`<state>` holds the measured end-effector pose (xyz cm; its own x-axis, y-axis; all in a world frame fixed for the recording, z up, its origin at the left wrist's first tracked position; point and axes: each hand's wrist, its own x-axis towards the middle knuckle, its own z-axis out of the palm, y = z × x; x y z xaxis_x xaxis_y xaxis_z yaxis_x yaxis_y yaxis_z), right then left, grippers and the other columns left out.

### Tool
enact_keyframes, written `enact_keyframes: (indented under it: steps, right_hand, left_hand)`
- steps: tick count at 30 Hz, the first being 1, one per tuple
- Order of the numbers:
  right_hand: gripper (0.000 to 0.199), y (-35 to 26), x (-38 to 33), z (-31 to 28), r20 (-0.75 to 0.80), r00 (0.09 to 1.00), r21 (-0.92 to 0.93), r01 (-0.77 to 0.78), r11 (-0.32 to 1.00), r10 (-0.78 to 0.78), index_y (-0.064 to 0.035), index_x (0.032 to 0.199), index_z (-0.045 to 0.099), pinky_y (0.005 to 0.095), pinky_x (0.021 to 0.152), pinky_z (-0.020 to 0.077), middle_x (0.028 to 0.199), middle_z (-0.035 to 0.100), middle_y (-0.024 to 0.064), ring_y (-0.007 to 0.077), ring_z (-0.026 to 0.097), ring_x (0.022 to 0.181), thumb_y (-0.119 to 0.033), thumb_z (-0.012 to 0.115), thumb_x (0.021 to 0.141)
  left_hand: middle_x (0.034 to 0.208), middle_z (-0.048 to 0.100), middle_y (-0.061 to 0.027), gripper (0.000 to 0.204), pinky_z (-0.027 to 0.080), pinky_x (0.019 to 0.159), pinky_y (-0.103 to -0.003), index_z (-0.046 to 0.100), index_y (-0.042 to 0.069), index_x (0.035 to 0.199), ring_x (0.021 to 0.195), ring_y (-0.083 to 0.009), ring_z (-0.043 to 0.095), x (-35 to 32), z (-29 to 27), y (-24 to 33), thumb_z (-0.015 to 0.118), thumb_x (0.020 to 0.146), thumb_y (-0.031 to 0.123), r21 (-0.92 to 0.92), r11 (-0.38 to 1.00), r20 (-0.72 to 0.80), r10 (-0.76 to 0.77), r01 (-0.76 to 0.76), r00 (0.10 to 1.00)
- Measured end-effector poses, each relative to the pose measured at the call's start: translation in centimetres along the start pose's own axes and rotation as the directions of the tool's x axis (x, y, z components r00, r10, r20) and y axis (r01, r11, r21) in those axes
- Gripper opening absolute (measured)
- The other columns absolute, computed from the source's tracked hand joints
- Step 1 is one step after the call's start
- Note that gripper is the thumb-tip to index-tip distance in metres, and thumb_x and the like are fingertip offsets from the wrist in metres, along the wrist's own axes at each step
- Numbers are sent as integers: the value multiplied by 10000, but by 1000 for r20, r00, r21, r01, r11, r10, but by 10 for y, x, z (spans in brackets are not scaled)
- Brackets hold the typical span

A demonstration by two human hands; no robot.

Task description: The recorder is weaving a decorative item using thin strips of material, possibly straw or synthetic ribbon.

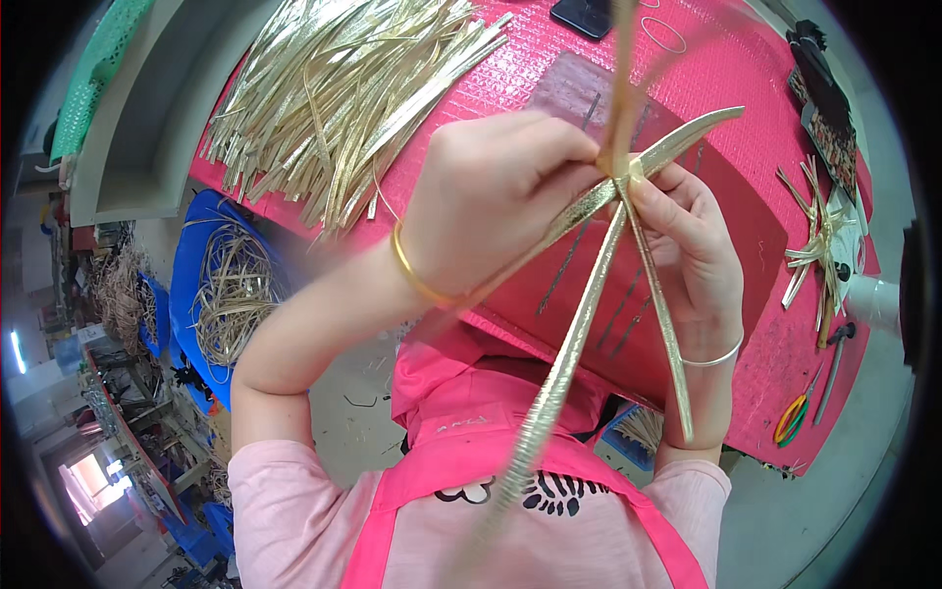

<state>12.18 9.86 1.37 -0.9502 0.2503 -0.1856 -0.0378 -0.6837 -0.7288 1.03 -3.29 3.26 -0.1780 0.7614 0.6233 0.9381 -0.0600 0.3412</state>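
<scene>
Several shiny gold strips [589,299] cross at one point in front of my chest, their ends fanning out in different directions. Close to that crossing, my left hand [500,191] is closed in a pinch on the strips, its fingertips partly hidden. From the other side, my right hand [702,240] presses the crossing between thumb and fingers. One strip reaches up past the top of the view, and a long one hangs down toward my apron [491,393]. Below the hands lies a dark red board [726,265] with dark lines on it.
A big pile of gold strips [334,98] covers the table's far left. Blue bins, one with tangled strips [234,294], stand left of the table. On the right lie a gold woven piece [816,236], scissors [793,417] and a hammer-like tool [834,368]. A phone [586,15] rests at the back.
</scene>
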Motion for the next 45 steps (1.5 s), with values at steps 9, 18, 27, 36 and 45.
enact_keyframes:
  steps: [9, 18, 27, 36, 45]
  right_hand:
    - [209, 4, -1, 5, -57, 965, -600, 172, 781, -255, 61, 873, 554, 209, 638, 434, 782, 592, 81, 89, 541, 698, -97, 593, 742]
    - [215, -29, 13, -9, 0, 992, -582, -105, 807, 130, 53, 887, 556, 229, 675, 435, 813, 584, 77, 116, 546, 721, -89, 591, 730]
    - [184, 11, 16, -9, 30, 961, -660, 225, 717, -274, 12, 842, 604, 223, 599, 410, 764, 588, 48, 92, 532, 658, -98, 632, 697]
    - [169, 3, 19, 3, 568, 468, -813, 448, -372, -677, -9, 817, 563, 230, 498, 432, 710, 510, 68, 146, 528, 584, 24, 589, 653]
    - [182, -3, 7, -1, -6, 937, -590, 278, 758, -348, 44, 911, 535, 197, 590, 458, 780, 581, 67, 94, 556, 693, -30, 570, 748]
  left_hand:
    - [787, 598, -71, 170, 443, 660, -209, 576, -43, 875, 716, -95, 554, -11, 19, 11, 594, 724, 31, -740, 188, 395, -655, 646, 644]
    - [675, 535, -88, 140, 432, 459, -265, 549, -14, 769, 551, -240, 544, 1, 6, -2, 587, 635, -27, 45, 996, 52, 69, -71, 996]
    - [565, 504, -113, 123, 381, 427, -310, 542, -3, 686, 485, -241, 512, -13, 24, 6, 630, 656, 79, -395, 772, -72, -567, 499, 820]
    - [520, 506, -10, 233, 274, 342, -156, 534, 10, 662, 363, -37, 391, 24, -1, 0, 559, 782, 209, -590, 100, 587, -628, 801, 510]
    - [556, 545, -41, 126, 337, 364, -149, 544, -45, 745, 429, -46, 478, 5, 34, 12, 588, 739, 73, -807, 315, 132, -729, 499, 672]
